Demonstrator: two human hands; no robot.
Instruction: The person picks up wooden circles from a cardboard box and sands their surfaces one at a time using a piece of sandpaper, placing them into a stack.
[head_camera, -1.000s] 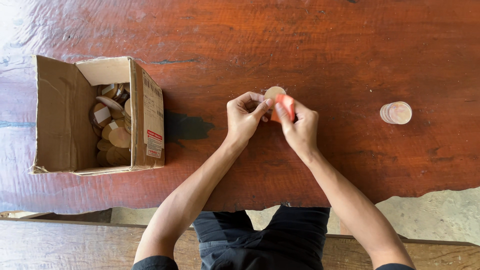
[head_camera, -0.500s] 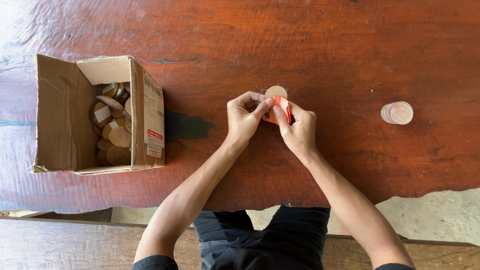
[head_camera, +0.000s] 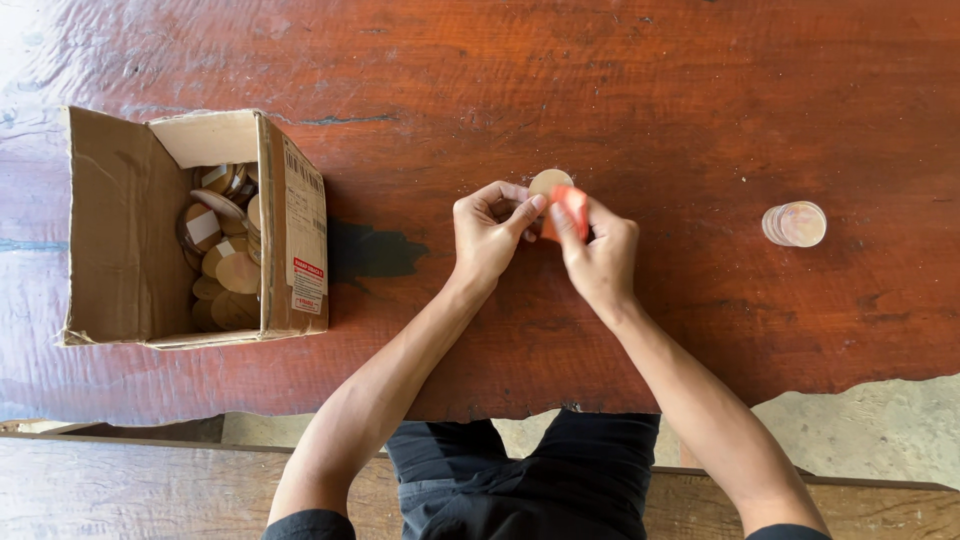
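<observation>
Your left hand (head_camera: 488, 232) pinches a small round tan wooden disc (head_camera: 549, 183) at its edge. Your right hand (head_camera: 598, 255), just beside it, grips a small orange block (head_camera: 574, 205) that touches the disc.

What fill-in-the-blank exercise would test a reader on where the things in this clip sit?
1. The left hand and right hand hold a round tan wooden disc and a small ____ piece.
2. The open brown cardboard box full of round wooden discs lies on the person's ____ side.
3. The short stack of round discs stands on the reddish-brown wooden ____, apart from both hands.

Missing words: orange; left; table
</observation>
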